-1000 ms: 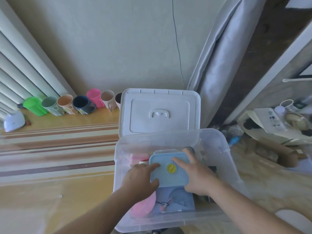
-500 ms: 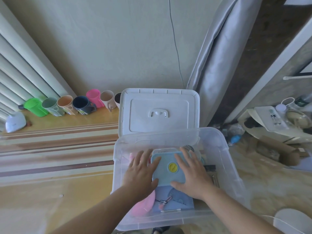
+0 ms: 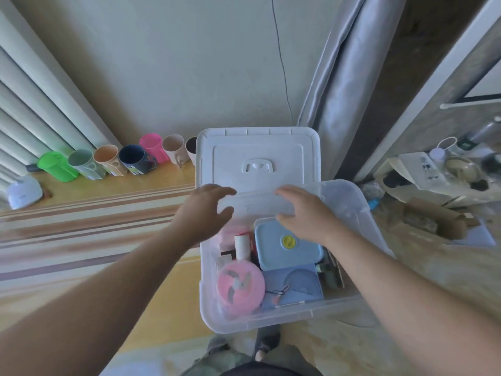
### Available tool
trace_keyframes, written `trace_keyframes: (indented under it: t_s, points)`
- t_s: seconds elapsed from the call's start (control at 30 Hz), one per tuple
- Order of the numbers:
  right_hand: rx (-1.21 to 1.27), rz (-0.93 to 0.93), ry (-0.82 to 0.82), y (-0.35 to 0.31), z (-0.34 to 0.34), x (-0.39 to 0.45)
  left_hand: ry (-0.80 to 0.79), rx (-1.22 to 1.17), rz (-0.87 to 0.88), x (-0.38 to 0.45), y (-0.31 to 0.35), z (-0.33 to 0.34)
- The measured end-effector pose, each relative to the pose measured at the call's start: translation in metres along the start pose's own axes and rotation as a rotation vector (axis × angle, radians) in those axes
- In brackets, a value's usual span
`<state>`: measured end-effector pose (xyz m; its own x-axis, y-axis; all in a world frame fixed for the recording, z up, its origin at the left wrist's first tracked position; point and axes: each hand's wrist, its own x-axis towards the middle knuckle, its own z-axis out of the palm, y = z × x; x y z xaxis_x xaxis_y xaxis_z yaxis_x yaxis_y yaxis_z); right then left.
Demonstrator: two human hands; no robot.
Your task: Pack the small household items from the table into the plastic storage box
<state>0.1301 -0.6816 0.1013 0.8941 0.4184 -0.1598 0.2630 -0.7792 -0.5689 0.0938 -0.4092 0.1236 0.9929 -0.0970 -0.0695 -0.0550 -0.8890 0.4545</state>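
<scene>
The clear plastic storage box [image 3: 292, 313] stands at the table's right end, with its white lid [image 3: 257, 158] propped upright behind it. Inside lie a light blue container with a yellow button [image 3: 287, 248], a pink round fan-like item [image 3: 240, 287], a white roll [image 3: 242, 246] and a blue flat pack [image 3: 295, 286]. My left hand [image 3: 206, 210] hovers over the box's back left corner, fingers spread and holding nothing. My right hand [image 3: 303, 213] is above the blue container's far edge, fingers relaxed, by the lid's lower edge.
A row of several coloured mugs [image 3: 116, 161] stands along the wall on the striped table [image 3: 81, 226]. A white dome-shaped object [image 3: 24, 192] sits at far left. Cluttered boxes and jars [image 3: 444, 180] lie on the floor to the right. A grey curtain [image 3: 341, 77] hangs behind.
Both hands have lifted off the blue container and moved away toward the box's back edge and the lid. The container stays in the box.
</scene>
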Motion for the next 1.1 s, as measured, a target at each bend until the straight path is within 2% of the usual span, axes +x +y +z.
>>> trace_keyframes:
  t_s: [0.23, 0.37, 0.5, 0.57, 0.63, 0.77, 0.9, 1.1]
  points:
    - [0.2, -0.179, 0.322, -0.142, -0.123, -0.023, 0.246, -0.193, 0.043, -0.03, -0.002, -0.134]
    - [0.149, -0.331, 0.52, -0.213, -0.197, -0.056, 0.455, -0.199, 0.198, -0.054, 0.019, -0.235]
    - [0.111, -0.344, 0.609, -0.242, -0.216, -0.05, 0.561, -0.183, 0.308, -0.066, 0.039, -0.288]
    - [0.079, -0.272, 0.546, -0.229, -0.197, -0.04, 0.5, -0.134, 0.309, -0.066, 0.032, -0.272]
    - [0.001, -0.182, 0.418, -0.203, -0.166, -0.031, 0.371, -0.092, 0.277, -0.059, 0.012, -0.235]
    - [-0.075, 0.032, 0.214, -0.126, -0.109, -0.012, 0.15, -0.062, 0.114, -0.039, -0.041, -0.154]
    - [-0.055, 0.218, 0.175, -0.061, -0.087, 0.002, 0.011, -0.066, -0.079, -0.012, -0.08, -0.106]
    - [-0.096, 0.341, 0.106, 0.014, -0.081, 0.051, -0.099, 0.006, -0.198, 0.067, -0.101, -0.059]
